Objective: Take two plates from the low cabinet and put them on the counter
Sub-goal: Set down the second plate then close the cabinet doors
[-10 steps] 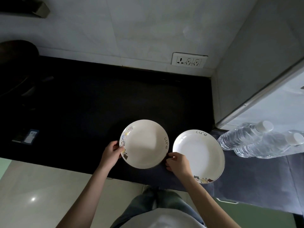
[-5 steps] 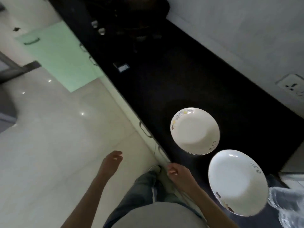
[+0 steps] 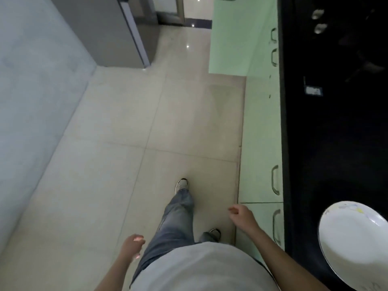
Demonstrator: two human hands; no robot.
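Observation:
One white plate point(image 3: 354, 242) with small coloured drawings on its rim lies on the black counter point(image 3: 336, 143) at the lower right; its right part is cut off by the frame edge. The second plate is out of view. My left hand point(image 3: 132, 247) hangs over the floor beside my left leg, fingers loosely curled, holding nothing. My right hand point(image 3: 241, 215) hovers in front of the pale green low cabinet point(image 3: 260, 143), fingers loosely bent, empty, well left of the plate.
Beige floor tiles point(image 3: 147, 133) stretch ahead. A grey wall point(image 3: 31, 101) runs along the left. A grey fridge-like unit point(image 3: 126, 28) stands far ahead. An open green cabinet door point(image 3: 231, 34) juts into the aisle. A small card point(image 3: 313, 90) and stove knobs point(image 3: 319, 19) sit on the counter.
Both hands let go of the plates and dropped to my sides. My view swung left along the aisle, away from the counter; only one plate stays in frame.

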